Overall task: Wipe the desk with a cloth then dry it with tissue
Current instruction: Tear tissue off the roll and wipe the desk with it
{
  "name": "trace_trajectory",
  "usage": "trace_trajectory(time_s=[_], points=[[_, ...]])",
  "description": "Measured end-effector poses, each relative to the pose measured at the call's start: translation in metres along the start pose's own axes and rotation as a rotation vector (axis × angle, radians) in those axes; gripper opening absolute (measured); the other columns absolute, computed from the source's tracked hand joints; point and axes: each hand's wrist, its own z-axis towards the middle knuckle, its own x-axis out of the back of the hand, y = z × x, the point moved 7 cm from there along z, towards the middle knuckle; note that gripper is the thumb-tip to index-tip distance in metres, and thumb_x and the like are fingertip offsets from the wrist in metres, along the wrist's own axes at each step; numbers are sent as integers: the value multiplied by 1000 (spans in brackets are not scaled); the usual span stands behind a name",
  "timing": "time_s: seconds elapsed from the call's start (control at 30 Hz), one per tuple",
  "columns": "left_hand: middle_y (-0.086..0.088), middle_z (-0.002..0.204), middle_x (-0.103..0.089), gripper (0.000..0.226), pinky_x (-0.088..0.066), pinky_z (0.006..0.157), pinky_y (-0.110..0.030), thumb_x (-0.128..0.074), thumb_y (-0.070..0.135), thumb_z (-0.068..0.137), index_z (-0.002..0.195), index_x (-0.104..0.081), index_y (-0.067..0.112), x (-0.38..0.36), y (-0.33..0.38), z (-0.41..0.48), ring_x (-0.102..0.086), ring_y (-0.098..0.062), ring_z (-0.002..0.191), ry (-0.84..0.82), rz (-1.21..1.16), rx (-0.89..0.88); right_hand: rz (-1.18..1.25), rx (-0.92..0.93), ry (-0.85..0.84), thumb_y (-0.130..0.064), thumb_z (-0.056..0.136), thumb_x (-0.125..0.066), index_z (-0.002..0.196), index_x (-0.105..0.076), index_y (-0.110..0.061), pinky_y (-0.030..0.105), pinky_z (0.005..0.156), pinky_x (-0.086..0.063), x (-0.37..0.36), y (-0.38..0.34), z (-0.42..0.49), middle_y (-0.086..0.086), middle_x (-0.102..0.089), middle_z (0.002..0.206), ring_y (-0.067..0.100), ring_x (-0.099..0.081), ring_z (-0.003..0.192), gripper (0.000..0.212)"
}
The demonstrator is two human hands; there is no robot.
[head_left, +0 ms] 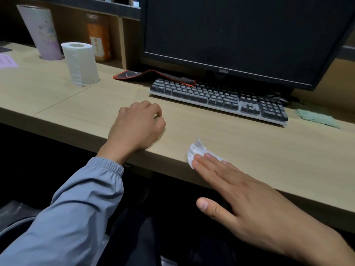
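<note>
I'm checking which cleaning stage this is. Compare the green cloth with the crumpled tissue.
The green cloth lies spread flat at the back right, beside the keyboard's numeric end; the tissue is white, crumpled, and near the desk's front edge. No hand touches the green cloth; the right hand presses the tissue with straight fingers. The green cloth looks larger. Both rest on the desk top.

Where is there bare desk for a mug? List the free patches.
Free: the stretch of desk between the keyboard, the green cloth and the front edge, right of the tissue under the right hand; also the patch between the tissue roll and the left hand. Crowded: behind the keyboard under the monitor, and around the tumbler.
</note>
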Motion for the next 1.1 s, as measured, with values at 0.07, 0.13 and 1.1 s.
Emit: trace_trajectory(time_s=[0.07,0.13,1.1], points=[[2,128,-63,33,-39,99,-48,-43,40,101,123,-63,28,0,-1,-1,-54,-23,113,4,-5,3,20,13,33,-75,100,-10,158,18,-48,14,118,16,2,-4,9,-34,28,159,-18,35,138,70],[3,129,-63,31,-38,98,-47,-44,41,101,122,-64,29,1,0,-1,-54,-23,114,-5,-16,-2,50,12,86,-72,101,-16,161,11,-44,17,122,12,2,-4,14,-30,20,164,-17,29,142,72],[10,138,-59,40,-35,110,-40,-37,45,107,136,-58,29,-27,92,-9,-52,-15,126,-74,-87,-196,132,-160,16,-72,95,-3,160,3,-50,21,125,5,3,54,8,-36,19,162,-22,25,140,69]])
